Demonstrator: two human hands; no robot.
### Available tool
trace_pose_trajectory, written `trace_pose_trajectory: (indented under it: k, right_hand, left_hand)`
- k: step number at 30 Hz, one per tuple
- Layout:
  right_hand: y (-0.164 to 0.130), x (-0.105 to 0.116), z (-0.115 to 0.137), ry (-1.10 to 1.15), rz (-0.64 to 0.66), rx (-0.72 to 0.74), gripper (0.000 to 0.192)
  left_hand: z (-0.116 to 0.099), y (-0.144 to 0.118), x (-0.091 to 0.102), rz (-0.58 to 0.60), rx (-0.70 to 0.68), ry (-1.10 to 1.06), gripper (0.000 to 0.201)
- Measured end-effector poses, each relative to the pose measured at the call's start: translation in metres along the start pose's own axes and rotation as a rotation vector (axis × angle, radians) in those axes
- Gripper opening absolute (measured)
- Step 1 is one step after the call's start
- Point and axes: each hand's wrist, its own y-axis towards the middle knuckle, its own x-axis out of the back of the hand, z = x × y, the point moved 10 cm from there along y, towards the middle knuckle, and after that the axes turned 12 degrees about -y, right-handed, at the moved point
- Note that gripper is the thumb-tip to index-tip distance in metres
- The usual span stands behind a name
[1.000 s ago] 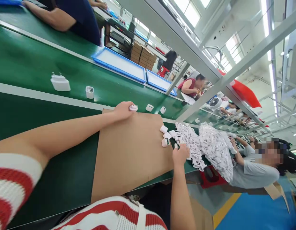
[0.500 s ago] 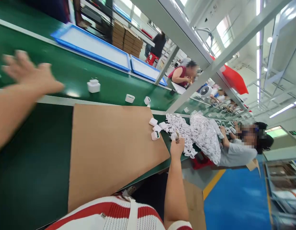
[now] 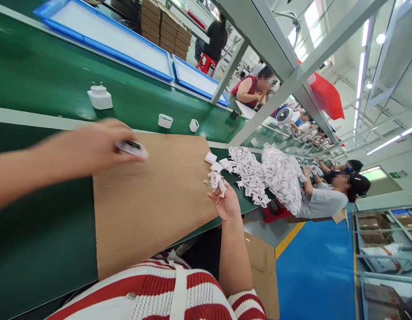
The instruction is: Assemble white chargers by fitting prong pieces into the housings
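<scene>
left hand (image 3: pixel 93 149) – fingers pinching white casing (image 3: pixel 132 148) | right hand (image 3: pixel 226 202) – fingers gripping small white parts (image 3: pixel 215 180)

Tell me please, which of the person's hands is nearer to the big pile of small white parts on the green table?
The right hand, holding small white parts, is close beside the pile. The left hand, gripping a small part, is far across the cardboard sheet.

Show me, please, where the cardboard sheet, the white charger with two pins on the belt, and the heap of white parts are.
cardboard sheet (image 3: pixel 152 195): head view, bare middle.
white charger (image 3: pixel 100 98): head view, its body.
heap of white parts (image 3: pixel 279 178): head view, heap's middle.
</scene>
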Motion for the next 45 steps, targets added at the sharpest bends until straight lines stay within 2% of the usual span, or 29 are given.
trace_pose_trajectory:
  k: [3, 4, 6, 8, 12, 16, 21, 25, 28, 31, 37, 40, 42, 45]
  right_hand:
    - [0.004, -0.016, 0.004, -0.143, -0.048, 0.086, 0.037]
    - [0.004, -0.022, 0.006, -0.218, -0.07, 0.133, 0.037]
    - [0.002, -0.032, 0.011, -0.394, -0.11, 0.215, 0.036]
    - [-0.002, -0.044, 0.017, -0.592, -0.133, 0.294, 0.035]
    - [-0.01, -0.081, 0.033, -0.971, -0.061, 0.543, 0.032]
    - [-0.008, -0.111, 0.034, -1.138, 0.031, 0.727, 0.035]
    - [-0.01, -0.126, 0.034, -1.255, 0.059, 0.877, 0.033]
    - [-0.019, -0.127, 0.045, -1.227, 0.049, 0.952, 0.036]
    - [-0.018, -0.125, 0.048, -1.211, 0.035, 0.949, 0.035]
    - [-0.011, -0.126, 0.04, -1.25, 0.055, 0.914, 0.037]
    - [-0.01, -0.134, 0.032, -1.378, 0.085, 0.992, 0.034]
    - [-0.006, -0.134, 0.031, -1.436, 0.104, 0.953, 0.035]
    - [-0.004, -0.131, 0.032, -1.423, 0.088, 0.916, 0.036]
    - [0.0, -0.121, 0.03, -1.29, 0.003, 0.846, 0.035]
  left_hand:
    - [-0.027, -0.016, -0.067, 0.163, -0.093, 0.001, 0.041]
    - [-0.032, -0.017, -0.085, 0.177, -0.115, -0.03, 0.04]
    - [-0.038, -0.017, -0.11, 0.183, -0.166, -0.121, 0.037]
    - [-0.034, -0.018, -0.118, 0.156, -0.189, -0.218, 0.038]
    - [-0.018, -0.022, -0.115, 0.135, -0.161, -0.356, 0.045]
    - [-0.019, -0.024, -0.113, 0.158, -0.168, -0.436, 0.044]
    - [-0.019, -0.022, -0.113, 0.152, -0.146, -0.444, 0.043]
    - [-0.017, -0.02, -0.113, 0.162, -0.131, -0.45, 0.039]
    - [-0.017, -0.019, -0.113, 0.172, -0.128, -0.46, 0.037]
    - [-0.017, -0.019, -0.114, 0.17, -0.122, -0.465, 0.037]
    - [-0.015, -0.019, -0.115, 0.161, -0.101, -0.454, 0.038]
    - [-0.016, -0.02, -0.115, 0.162, -0.101, -0.444, 0.039]
    - [-0.018, -0.02, -0.115, 0.162, -0.112, -0.439, 0.04]
    - [-0.02, -0.021, -0.115, 0.152, -0.116, -0.428, 0.042]
